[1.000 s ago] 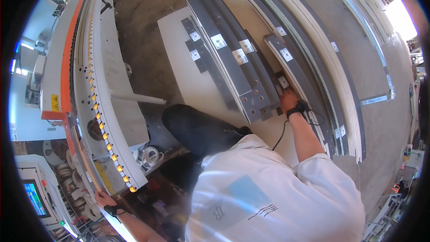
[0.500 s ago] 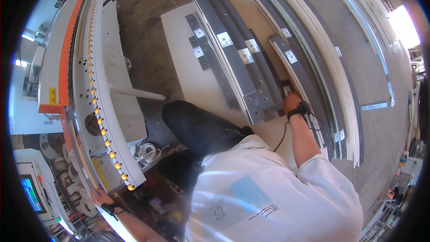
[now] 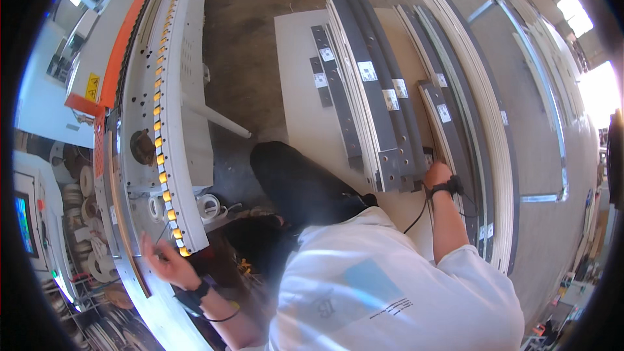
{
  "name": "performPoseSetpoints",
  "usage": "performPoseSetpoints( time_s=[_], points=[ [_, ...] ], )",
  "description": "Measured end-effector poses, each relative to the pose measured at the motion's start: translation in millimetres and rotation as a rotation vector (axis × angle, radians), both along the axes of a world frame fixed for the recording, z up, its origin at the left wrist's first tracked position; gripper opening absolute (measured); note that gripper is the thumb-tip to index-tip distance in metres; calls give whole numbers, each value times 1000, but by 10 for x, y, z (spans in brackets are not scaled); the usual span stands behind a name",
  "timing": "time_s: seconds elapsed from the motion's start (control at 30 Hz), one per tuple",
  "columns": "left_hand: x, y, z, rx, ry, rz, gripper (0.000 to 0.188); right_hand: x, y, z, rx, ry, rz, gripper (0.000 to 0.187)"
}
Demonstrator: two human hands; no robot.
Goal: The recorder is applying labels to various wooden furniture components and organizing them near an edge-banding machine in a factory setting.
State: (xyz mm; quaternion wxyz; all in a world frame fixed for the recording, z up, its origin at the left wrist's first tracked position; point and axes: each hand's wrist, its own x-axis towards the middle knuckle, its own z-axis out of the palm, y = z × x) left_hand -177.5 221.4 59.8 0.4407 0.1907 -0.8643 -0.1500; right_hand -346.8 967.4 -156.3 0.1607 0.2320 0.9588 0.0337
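Note:
My left hand (image 3: 170, 265) hangs beside the near end of the edge-banding machine (image 3: 177, 175), fingers apart and nothing in them. A narrow brown strip (image 3: 132, 263) on the machine runs close to its fingertips. Over on the right, my right hand (image 3: 438, 174) is closed at the end of a small dark panel (image 3: 428, 154) lying low between the stacks. Its fingertips are partly hidden. Dark grey labelled boards (image 3: 383, 136) with drilled holes lie to its left. Another labelled dark board (image 3: 446, 117) lies just beyond it.
Long stacked panels with pale edges (image 3: 484, 91) lie farther right. A white sheet (image 3: 299, 71) lies under the boards. A white bar (image 3: 221, 120) juts from the machine toward my dark-clothed leg (image 3: 292, 175). A metal frame (image 3: 552, 110) stands at the right.
My left hand has lifted off the machine's near edge and its fingers have spread. The right hand stays by the small panel. The whole view has shifted, with the boards now farther right.

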Motion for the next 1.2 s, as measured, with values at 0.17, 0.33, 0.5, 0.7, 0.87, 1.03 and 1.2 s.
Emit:
performPoseSetpoints(
  time_s=[0.17,0.33,0.5,0.7,0.87,1.03,1.2],
  points=[
    [-347,1001,-48,207,-65,-328,33,175,-22,309,-532,150,-273,42],
    [-689,1612,111,478,-225,-650,32,370,-362,1350,-1182,762,-607,35],
    [-935,1968,182,601,-291,-947,36,296,-1026,2329,-1198,896,-128,38],
    [-967,2228,88,1132,-299,-1187,50,139,-2503,2948,-1370,629,620,45],
    [-728,2173,-97,1634,47,-1154,79,87,-3452,2915,-1212,539,1074,43],
    [-371,2035,-304,1761,423,-920,62,17,-3895,2860,-1231,451,1313,26],
    [-196,1977,-271,1767,513,-874,49,31,-4186,2843,-1190,471,1541,17]
  ],
)
